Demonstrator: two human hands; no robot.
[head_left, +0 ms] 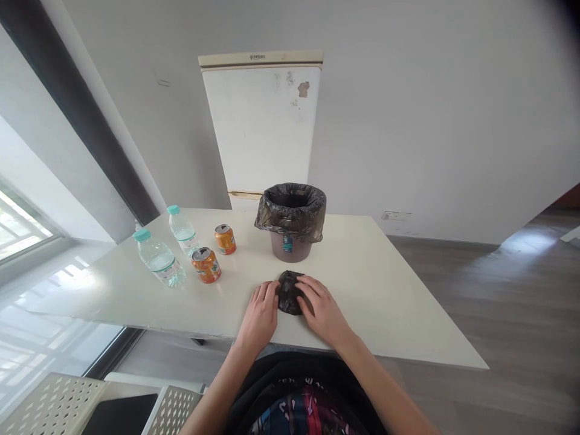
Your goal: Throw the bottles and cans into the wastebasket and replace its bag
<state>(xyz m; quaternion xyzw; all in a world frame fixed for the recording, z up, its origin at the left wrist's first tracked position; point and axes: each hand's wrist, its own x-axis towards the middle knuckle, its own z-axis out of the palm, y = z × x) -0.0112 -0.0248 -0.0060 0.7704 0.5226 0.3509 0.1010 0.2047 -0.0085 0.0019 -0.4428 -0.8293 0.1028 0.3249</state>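
A crumpled black plastic bag (289, 293) lies on the table close to its front edge. My left hand (263, 312) is at the bag's left side, fingers bent and together, the fingertips at its edge. From the right, my right hand (321, 305) has curled fingers over the bag's upper edge and its thumb lower down. Between them the two hands hold the bag against the tabletop. Just behind it stands a brownish trash bin (292, 251), upright, with a dark bin liner (299, 220) folded over its rim.
Two orange drink cans (206, 266) stand left of the bin. Two clear plastic bottles (158, 260) with teal caps are farther left. The white table (371, 290) ends in a corner at right. Behind it is a white refrigerator (263, 127); a perforated rack (49, 402) is at lower left.
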